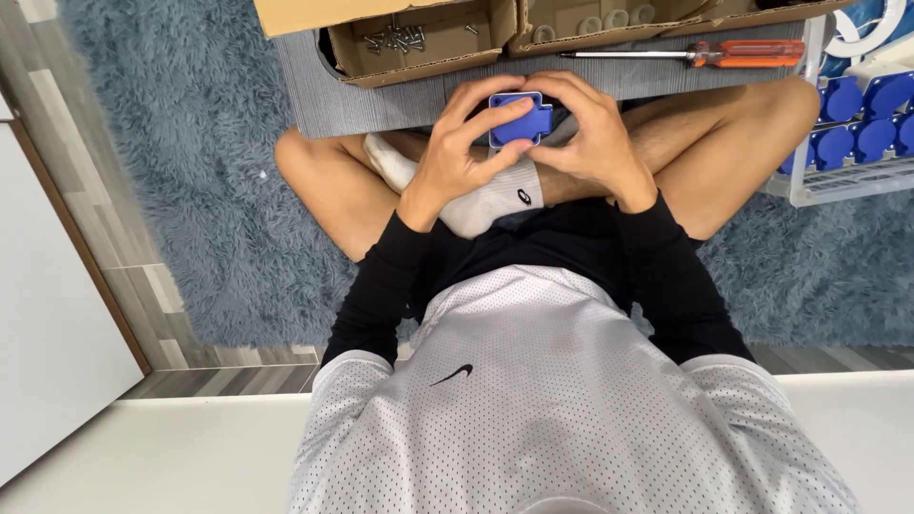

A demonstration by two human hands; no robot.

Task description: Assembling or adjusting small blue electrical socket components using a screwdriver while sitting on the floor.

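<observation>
My left hand and right hand both grip the blue plastic socket part. It seems light and rigid, best pinched at its 3 and 9 o'clock edges.

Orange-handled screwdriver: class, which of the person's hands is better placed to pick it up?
Probably the right hand: the screwdriver lies on its side, handle outward. The left hand would have to cross the blue part both hold.

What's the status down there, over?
Left hand and right hand both in a grip on the blue plastic part, held over the lap. Screwdriver and box of screws lie ahead, untouched. Nothing in the way.
</observation>
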